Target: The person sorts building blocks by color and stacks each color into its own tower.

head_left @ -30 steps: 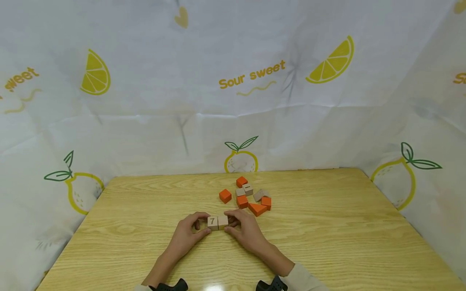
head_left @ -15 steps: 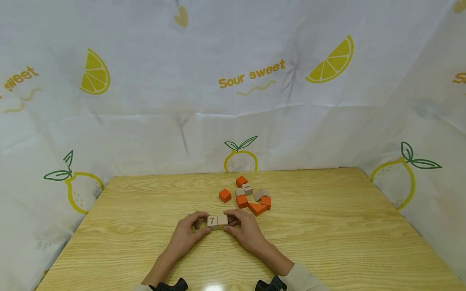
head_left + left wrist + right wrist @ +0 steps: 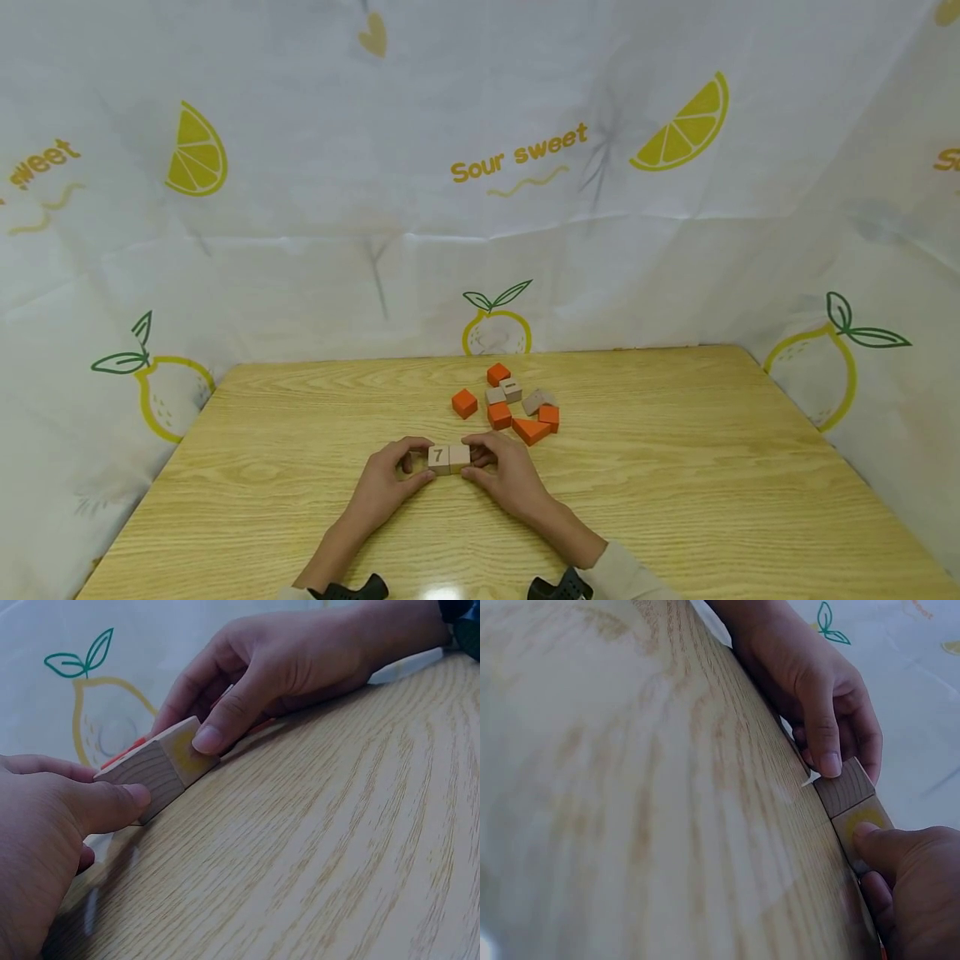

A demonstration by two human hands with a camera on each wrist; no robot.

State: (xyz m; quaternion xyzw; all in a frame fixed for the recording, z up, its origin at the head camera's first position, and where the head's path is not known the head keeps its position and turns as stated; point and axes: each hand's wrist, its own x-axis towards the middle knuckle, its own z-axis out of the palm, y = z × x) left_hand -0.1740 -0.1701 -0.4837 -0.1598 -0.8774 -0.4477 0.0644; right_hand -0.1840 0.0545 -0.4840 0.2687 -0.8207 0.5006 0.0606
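**Left hand [image 3: 384, 482] and right hand [image 3: 512, 475] both grasping**

I have the left hand pinching the numbered block [image 3: 438, 461], 7 on top, thumb against its near side. The right hand pinches the plain-topped block [image 3: 460, 459] likewise, its thumb at a yellow mark [image 3: 181, 748] that shows in my wrist views. The two blocks touch side by side, directly between the hands, and look to be resting on the wooden table [image 3: 675, 467]. Beyond the right hand I see a loose cluster, with an orange triangle [image 3: 531, 431] nearest its knuckles and a dash-marked cube [image 3: 511, 390] farther off. A lone orange cube [image 3: 464, 404] sits past the gap between the hands, a little apart from the cluster.
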